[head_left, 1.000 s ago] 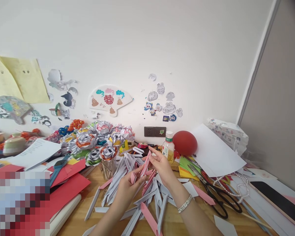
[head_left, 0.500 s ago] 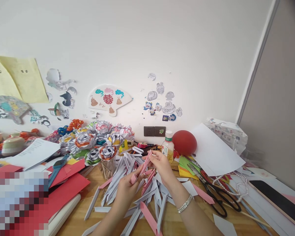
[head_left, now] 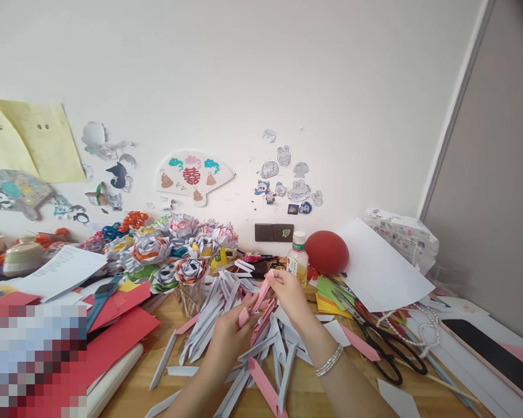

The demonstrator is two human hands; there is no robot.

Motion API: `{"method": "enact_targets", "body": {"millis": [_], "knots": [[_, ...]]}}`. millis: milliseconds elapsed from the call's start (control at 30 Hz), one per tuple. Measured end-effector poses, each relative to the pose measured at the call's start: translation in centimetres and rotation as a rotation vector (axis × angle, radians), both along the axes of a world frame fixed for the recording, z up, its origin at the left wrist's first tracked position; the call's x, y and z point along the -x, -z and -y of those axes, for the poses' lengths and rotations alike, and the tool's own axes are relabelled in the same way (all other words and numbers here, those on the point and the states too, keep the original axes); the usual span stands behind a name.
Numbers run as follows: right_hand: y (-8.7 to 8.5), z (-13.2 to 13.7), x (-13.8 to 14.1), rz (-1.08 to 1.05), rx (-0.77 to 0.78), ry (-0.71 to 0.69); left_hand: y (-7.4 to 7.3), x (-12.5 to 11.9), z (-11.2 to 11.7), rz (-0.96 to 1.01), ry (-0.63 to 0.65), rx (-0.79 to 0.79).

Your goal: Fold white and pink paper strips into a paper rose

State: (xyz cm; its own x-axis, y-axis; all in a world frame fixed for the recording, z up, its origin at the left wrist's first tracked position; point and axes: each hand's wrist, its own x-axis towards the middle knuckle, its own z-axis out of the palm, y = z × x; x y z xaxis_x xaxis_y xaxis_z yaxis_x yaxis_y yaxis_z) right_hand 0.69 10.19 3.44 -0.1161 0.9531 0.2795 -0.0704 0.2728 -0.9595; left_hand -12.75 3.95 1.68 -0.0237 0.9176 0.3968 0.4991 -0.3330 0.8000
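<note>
Both of my hands meet over a heap of folded paper strips (head_left: 226, 325), white and pink, on the wooden desk (head_left: 314, 389). My left hand (head_left: 230, 334) pinches the lower end of a folded pink paper strip (head_left: 257, 302). My right hand (head_left: 290, 293), with a beaded bracelet at the wrist, pinches the upper end of the same strip. The strip slants up to the right between them.
A bunch of paper roses (head_left: 178, 247) stands behind the heap. Red card sheets (head_left: 122, 331) lie to the left. Right of my hands are a small bottle (head_left: 297, 260), a red balloon (head_left: 326, 251), white sheets (head_left: 379, 270), black scissors (head_left: 383, 348) and a phone (head_left: 492, 357).
My right hand has closed its fingers on the top of the pink strip and shifted slightly. My left hand has risen a little with the lower end.
</note>
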Motion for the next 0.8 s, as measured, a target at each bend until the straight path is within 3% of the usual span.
{"method": "enact_targets", "body": {"millis": [100, 167, 267, 333, 433, 600, 800], "knots": [[-0.3, 0.0, -0.4, -0.025, -0.049, 0.079, -0.3, -0.2, 0.0, 0.203, 0.033, 0.079], [-0.7, 0.4, -0.7, -0.058, -0.065, 0.054, -0.2, -0.2, -0.1, 0.418, 0.097, 0.181], [-1.5, 1.4, -0.4, -0.087, -0.008, -0.164, 0.1, -0.2, -0.4, 0.712, 0.246, 0.340], [-1.7, 2.1, 0.1, -0.100, 0.051, -0.293, 0.2, -0.2, -0.5, 0.807, 0.325, 0.356], [-1.6, 2.7, 1.1, -0.074, 0.070, -0.338, 0.1, -0.1, -0.3, 0.788, 0.325, 0.348], [-0.8, 2.6, 1.7, 0.092, -0.142, -0.203, -0.2, 0.1, -0.1, 0.646, 0.272, 0.344], [0.0, 2.2, 1.9, 0.222, -0.185, -0.209, 0.1, -0.1, 0.0, 0.607, 0.193, 0.364]]}}
